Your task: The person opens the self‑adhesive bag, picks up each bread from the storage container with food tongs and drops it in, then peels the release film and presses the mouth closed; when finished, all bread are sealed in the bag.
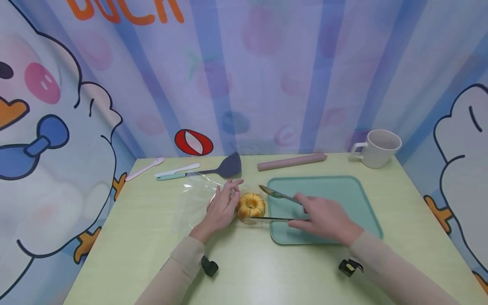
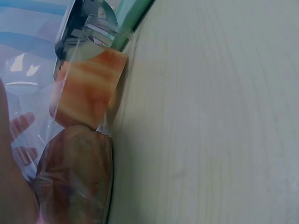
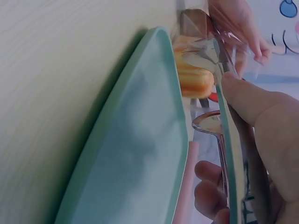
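In the head view, a golden ring-shaped bread point(image 1: 251, 205) lies just left of the tray, with clear plastic around it. My right hand point(image 1: 324, 218) holds metal tongs point(image 1: 282, 195); their arms are spread, with one tip by the bread's far side and the other at its near side. My left hand point(image 1: 221, 207) holds the clear plastic bag point(image 1: 192, 199) beside the bread. A browner piece of bread point(image 2: 77, 175) shows inside the plastic in the left wrist view, below the golden one point(image 2: 91, 88). My left palm is hidden.
A green tray point(image 1: 324, 186) sits on the right. Along the back lie a pink spoon point(image 1: 146, 168), a white utensil point(image 1: 177, 170), a spatula point(image 1: 228, 166) and a mauve rolled object point(image 1: 291, 162). A white mug point(image 1: 379, 149) stands at the back right corner, before a printed curtain point(image 1: 267, 84).
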Available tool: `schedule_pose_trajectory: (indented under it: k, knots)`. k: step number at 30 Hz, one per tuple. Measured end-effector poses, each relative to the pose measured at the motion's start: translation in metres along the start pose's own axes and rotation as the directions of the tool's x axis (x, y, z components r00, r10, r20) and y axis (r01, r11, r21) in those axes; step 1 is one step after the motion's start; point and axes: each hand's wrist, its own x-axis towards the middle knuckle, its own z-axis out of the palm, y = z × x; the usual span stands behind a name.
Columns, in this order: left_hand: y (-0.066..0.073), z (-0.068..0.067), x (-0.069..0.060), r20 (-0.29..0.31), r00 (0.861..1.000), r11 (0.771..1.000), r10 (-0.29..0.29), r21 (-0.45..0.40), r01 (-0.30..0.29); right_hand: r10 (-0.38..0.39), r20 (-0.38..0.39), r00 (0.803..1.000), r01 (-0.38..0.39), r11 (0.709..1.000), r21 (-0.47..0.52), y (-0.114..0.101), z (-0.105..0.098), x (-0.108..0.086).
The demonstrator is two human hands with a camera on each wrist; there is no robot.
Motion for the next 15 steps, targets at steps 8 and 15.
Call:
schedule_pose_trajectory:
  k: [8, 15]
  knots:
    - [-0.001, 0.001, 0.0, -0.005, 1.0, 0.999, -0.017, -0.029, 0.017, 0.107, -0.04, 0.993, -0.105, 0.993, 0.055, 0.021, -0.009, -0.015]
    - [0.0, 0.002, 0.001, -0.021, 0.999, 0.999, -0.026, -0.018, 0.026, 0.207, -0.086, 0.975, -0.196, 0.973, 0.123, 0.039, -0.029, -0.033]
